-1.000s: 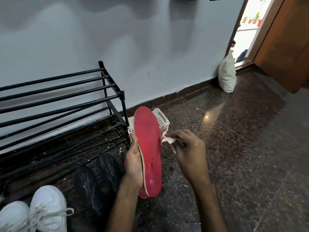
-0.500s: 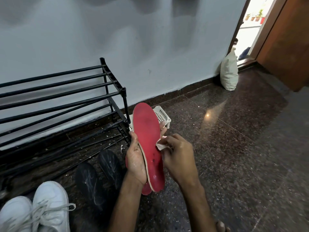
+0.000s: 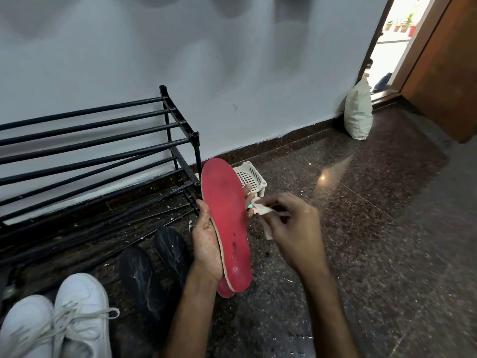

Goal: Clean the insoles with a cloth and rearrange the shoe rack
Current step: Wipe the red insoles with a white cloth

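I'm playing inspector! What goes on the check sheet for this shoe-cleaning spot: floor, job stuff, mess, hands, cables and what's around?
Surface: dark speckled stone floor, with white flecks near the rack.
Job's things: red insole held upright, with dark marks on it; white cloth beside its right edge; black shoe rack; two black insoles lying on the floor.
Clutter: white sneakers; white plastic basket behind the insole.
Hands: left hand grips the red insole; right hand, blurred, pinches the white cloth.
Cables: nothing seen.
Surroundings: grey wall; white sack by the doorway; wooden door.
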Available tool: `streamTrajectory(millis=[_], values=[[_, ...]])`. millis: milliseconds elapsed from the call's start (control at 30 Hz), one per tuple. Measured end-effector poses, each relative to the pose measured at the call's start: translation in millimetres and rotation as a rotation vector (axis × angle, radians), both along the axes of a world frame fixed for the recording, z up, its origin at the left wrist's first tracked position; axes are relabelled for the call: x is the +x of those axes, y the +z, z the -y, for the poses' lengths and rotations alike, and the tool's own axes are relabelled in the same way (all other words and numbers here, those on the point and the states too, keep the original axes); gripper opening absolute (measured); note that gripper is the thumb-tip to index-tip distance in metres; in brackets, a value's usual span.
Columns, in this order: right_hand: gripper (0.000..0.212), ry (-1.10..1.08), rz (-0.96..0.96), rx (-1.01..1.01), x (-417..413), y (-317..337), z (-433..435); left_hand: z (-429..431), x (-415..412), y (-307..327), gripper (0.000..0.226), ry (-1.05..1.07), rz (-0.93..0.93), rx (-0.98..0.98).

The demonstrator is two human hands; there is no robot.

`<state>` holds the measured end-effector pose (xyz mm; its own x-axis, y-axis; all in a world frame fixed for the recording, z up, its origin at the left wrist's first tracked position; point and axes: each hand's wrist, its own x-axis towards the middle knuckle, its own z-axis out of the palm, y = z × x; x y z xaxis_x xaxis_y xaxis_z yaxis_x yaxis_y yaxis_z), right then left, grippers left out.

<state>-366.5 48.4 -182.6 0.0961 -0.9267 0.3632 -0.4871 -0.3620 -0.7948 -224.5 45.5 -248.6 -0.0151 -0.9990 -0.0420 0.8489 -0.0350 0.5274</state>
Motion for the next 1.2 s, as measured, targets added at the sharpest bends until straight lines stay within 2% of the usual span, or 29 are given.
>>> streamTrajectory(millis=[100,167,233,300,367,467,533,633,700,800,867,900,967,1000,1067,1133,1200], values=[[0.019,0.150,-0.058,-0.075,28.4,-14.4,-7.1,-1.6,-6.0,2.5,0.084,-0.043,0.005,0.017],[0.017,0.288,-0.054,0.069,25.3,-20.8,-11.8,-1.1,-2.0,0.7,0.081,-0.002,0.008,0.035],[0.011,0.427,-0.150,0.292,8.8,-23.2,-10.7,0.8,3.8,-1.3,0.077,0.024,-0.010,-0.001],[0.014,0.381,-0.305,0.355,-8.5,-27.2,-6.5,1.8,4.7,0.1,0.074,0.015,-0.021,-0.038],[0.021,0.169,-0.300,0.241,-19.1,-27.0,0.6,1.7,2.0,4.4,0.071,-0.001,-0.039,-0.036],[0.021,-0.030,-0.063,0.052,-18.5,-21.4,2.7,-0.6,1.3,4.5,0.072,-0.005,-0.034,-0.016],[0.020,0.002,0.042,0.004,-1.5,-17.7,0.3,0.1,0.3,2.4,0.078,-0.004,-0.040,0.001],[0.021,0.148,-0.044,-0.065,27.9,-23.6,-9.6,0.4,-5.4,2.5,0.083,-0.039,-0.036,0.032],[0.022,0.273,-0.091,0.007,30.6,-26.3,-13.4,0.4,-3.0,-1.7,0.078,0.002,-0.043,0.035],[0.011,0.456,-0.266,0.299,7.7,-25.1,-10.3,1.6,4.0,-2.3,0.074,0.020,-0.054,-0.029],[0.013,0.376,-0.393,0.363,-9.0,-26.9,-5.5,3.4,5.9,1.4,0.072,0.009,-0.043,-0.072],[0.017,0.247,-0.367,0.313,-14.7,-27.8,-2.4,4.0,6.1,4.8,0.071,0.000,-0.049,-0.084],[0.016,-0.027,-0.144,0.200,-18.4,-27.1,0.6,3.2,6.1,7.7,0.070,-0.008,-0.075,-0.089],[0.014,-0.110,-0.001,0.179,-16.6,-26.2,0.3,2.9,6.6,5.6,0.070,-0.010,-0.085,-0.085],[0.013,-0.129,0.207,0.162,-4.2,-22.4,-2.0,4.6,8.2,0.0,0.072,-0.002,-0.065,-0.052],[0.014,-0.073,0.225,0.078,15.5,-21.3,-7.1,6.2,6.0,-3.0,0.079,-0.003,-0.033,-0.011],[0.015,-0.020,0.057,-0.058,34.3,-26.2,-8.9,4.9,-0.6,-0.8,0.083,-0.043,-0.013,0.024]])
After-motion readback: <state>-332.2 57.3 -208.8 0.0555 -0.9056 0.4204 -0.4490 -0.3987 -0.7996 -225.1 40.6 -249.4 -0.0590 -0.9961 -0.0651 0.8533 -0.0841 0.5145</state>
